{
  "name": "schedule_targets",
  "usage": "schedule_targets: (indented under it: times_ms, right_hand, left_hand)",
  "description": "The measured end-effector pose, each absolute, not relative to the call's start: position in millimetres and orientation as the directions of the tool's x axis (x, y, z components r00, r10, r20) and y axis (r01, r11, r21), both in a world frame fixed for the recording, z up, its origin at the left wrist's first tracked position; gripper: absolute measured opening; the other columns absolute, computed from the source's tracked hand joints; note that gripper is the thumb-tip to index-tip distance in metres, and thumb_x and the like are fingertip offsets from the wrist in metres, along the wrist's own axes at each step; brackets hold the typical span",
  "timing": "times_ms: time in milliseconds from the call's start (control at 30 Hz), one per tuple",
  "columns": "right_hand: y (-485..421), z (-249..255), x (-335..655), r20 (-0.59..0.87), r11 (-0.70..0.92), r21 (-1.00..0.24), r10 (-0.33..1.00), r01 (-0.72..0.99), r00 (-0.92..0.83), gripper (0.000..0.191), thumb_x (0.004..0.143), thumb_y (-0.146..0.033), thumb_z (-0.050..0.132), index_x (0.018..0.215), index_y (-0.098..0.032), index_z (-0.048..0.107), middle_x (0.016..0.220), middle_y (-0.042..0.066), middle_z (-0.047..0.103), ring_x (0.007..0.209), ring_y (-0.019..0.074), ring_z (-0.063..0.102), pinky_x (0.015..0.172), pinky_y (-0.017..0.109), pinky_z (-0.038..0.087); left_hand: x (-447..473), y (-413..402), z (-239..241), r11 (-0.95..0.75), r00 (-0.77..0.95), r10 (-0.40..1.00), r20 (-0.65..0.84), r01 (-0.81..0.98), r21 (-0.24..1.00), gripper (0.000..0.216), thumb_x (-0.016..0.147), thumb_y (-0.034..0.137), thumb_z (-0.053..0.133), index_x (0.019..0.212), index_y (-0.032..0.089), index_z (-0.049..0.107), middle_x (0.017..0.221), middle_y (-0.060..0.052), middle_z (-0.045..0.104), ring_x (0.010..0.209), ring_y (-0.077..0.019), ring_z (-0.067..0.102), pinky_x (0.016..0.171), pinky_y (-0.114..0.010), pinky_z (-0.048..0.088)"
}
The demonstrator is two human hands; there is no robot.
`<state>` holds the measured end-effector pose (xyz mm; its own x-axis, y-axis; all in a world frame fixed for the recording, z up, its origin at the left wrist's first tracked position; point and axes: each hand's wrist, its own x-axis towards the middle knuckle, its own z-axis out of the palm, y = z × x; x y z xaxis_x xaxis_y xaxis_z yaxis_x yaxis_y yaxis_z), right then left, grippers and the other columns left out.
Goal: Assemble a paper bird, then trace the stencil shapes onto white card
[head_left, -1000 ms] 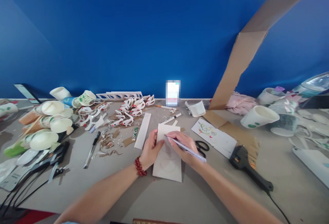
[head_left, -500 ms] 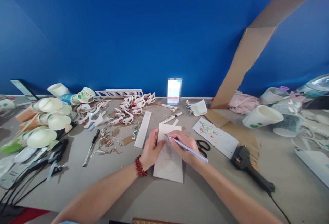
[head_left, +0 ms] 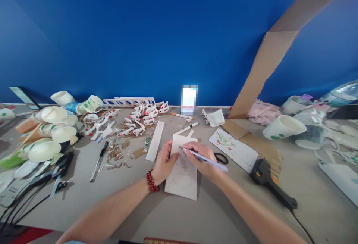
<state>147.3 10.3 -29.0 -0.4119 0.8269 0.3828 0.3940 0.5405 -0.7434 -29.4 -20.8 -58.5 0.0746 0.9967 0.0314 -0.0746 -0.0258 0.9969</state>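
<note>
A strip of white card (head_left: 181, 186) lies in front of me, with faint curved lines drawn on it. My left hand (head_left: 165, 163), a red bead bracelet at its wrist, grips the card's left edge with the thumb on top. In my right hand (head_left: 201, 158) is a pale lavender pen (head_left: 215, 164), its tip at the upper part of the card. Beside that hand are black-handled scissors (head_left: 222, 158), partly hidden. A card with a green bird drawing (head_left: 233, 149) lies farther right.
A black glue gun (head_left: 272, 186) rests at right with its cord. Several white bird-like cutouts (head_left: 140, 119), scraps and a black pen (head_left: 98, 162) lie left. Paper cups (head_left: 54, 114) crowd the far left. A lit screen (head_left: 189, 99) stands against the blue wall. Cardboard (head_left: 263, 65) leans at right.
The card's lower end has swung slightly left. The pen's back end has shifted a little right and its tip stays near the same place. My left hand is nearly still.
</note>
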Motion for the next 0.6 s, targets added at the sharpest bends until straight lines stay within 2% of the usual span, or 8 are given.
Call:
schedule_targets:
  times_ms: [100, 333, 600]
  right_hand:
    - [11.2, -26.2, 148.4, 0.371, 0.542, -0.742, 0.822, 0.394, -0.432, 0.013, 0.092, -0.028, 0.054, 0.093, -0.023, 0.066, 0.092, 0.004, 0.074, 0.085, 0.0202, 0.069, 0.079, 0.031, 0.052]
    - [12.3, -28.4, 149.3, 0.355, 0.554, -0.742, 0.803, 0.377, -0.479, 0.012, 0.093, -0.026, 0.053, 0.093, -0.023, 0.064, 0.094, 0.004, 0.072, 0.087, 0.019, 0.067, 0.078, 0.029, 0.051]
    - [14.7, -24.7, 146.4, 0.365, 0.605, -0.706, 0.757, 0.369, -0.542, 0.016, 0.095, -0.026, 0.047, 0.093, -0.023, 0.063, 0.094, 0.004, 0.071, 0.088, 0.0194, 0.066, 0.08, 0.031, 0.05]
  left_hand:
    - [-30.3, -20.7, -58.7, -0.024, 0.08, 0.996, 0.03, -0.075, 0.997, 0.036, 0.088, 0.026, 0.058, 0.122, 0.02, 0.045, 0.095, -0.003, 0.068, 0.081, -0.018, 0.065, 0.07, -0.028, 0.051]
    - [-30.6, -21.5, -63.4, -0.02, 0.082, 0.996, 0.029, -0.105, 0.994, 0.038, 0.088, 0.025, 0.057, 0.123, 0.02, 0.044, 0.106, -0.008, 0.069, 0.093, -0.0214, 0.066, 0.078, -0.033, 0.053]
    - [-33.2, -21.3, -66.5, -0.041, 0.084, 0.995, 0.045, -0.047, 0.998, 0.038, 0.088, 0.026, 0.058, 0.123, 0.02, 0.045, 0.109, -0.008, 0.069, 0.097, -0.0226, 0.066, 0.083, -0.035, 0.052]
